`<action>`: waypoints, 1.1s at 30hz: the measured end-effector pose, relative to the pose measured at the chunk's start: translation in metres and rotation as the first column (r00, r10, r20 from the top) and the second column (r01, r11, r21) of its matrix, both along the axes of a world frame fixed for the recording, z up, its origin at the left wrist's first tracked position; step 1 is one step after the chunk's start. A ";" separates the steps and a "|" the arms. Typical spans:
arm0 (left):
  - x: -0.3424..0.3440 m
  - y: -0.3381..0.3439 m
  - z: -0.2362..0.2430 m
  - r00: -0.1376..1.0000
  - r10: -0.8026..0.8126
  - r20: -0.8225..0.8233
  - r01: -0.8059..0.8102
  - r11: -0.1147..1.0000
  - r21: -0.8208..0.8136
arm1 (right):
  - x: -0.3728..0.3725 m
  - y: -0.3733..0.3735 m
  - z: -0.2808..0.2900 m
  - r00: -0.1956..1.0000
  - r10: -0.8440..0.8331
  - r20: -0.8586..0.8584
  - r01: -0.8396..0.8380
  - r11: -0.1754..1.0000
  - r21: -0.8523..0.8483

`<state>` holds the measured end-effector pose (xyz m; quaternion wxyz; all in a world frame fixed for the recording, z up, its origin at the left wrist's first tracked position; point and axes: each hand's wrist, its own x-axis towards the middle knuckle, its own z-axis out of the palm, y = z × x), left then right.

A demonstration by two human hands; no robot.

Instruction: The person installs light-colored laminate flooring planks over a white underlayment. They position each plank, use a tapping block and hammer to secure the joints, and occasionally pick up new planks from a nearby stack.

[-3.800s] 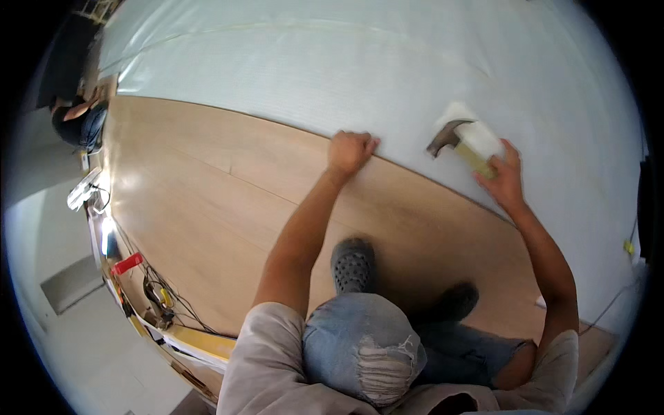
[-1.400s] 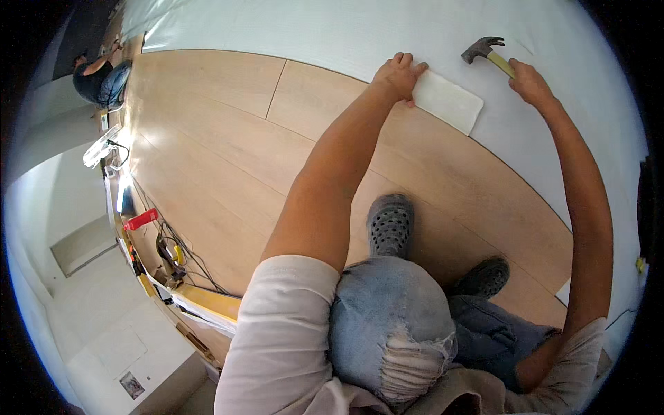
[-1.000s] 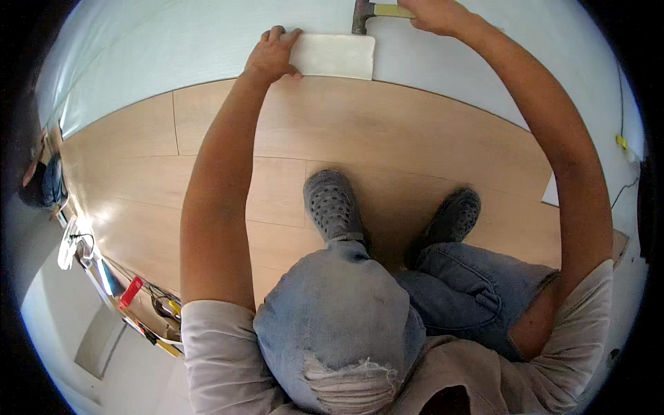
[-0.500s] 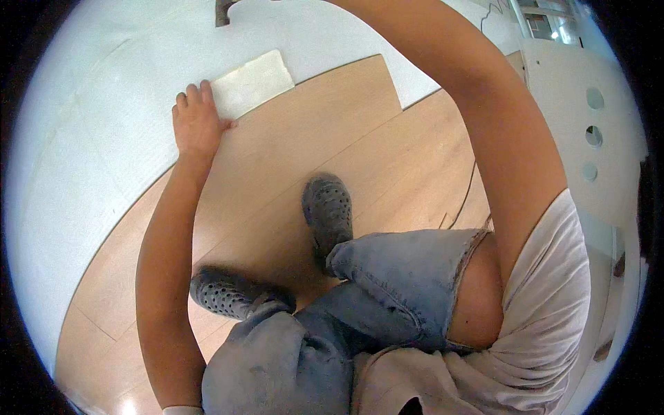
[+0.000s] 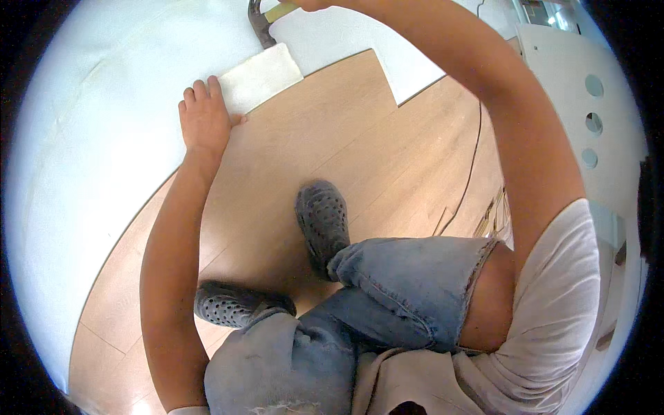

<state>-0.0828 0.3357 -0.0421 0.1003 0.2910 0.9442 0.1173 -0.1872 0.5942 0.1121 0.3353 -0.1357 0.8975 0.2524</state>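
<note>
Holds the white block (image 5: 261,77) (probably light and stiff) by its left end in the left grip (image 5: 205,117), the likely head-heavy hammer (image 5: 260,26) by its handle (image 5: 280,12) in the right grip (image 5: 312,4).

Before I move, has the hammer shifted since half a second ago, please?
Yes, the hammer has moved closer to the wooden floor and the white block.
</note>
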 end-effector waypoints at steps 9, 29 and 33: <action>-0.030 -0.018 -0.008 0.995 -0.095 -0.010 0.094 0.993 -0.075 | 0.196 0.058 0.025 0.824 -0.526 -0.210 0.467 0.841 -0.272; -0.030 -0.082 0.110 0.846 -0.470 0.253 0.520 0.833 -0.192 | 0.597 0.107 -0.197 -0.035 -0.948 -0.315 0.642 0.220 -0.734; 0.003 -0.013 0.091 0.781 -0.590 0.205 0.624 0.732 -0.272 | 0.581 0.074 -0.197 0.076 -0.807 -0.586 0.392 0.564 -0.727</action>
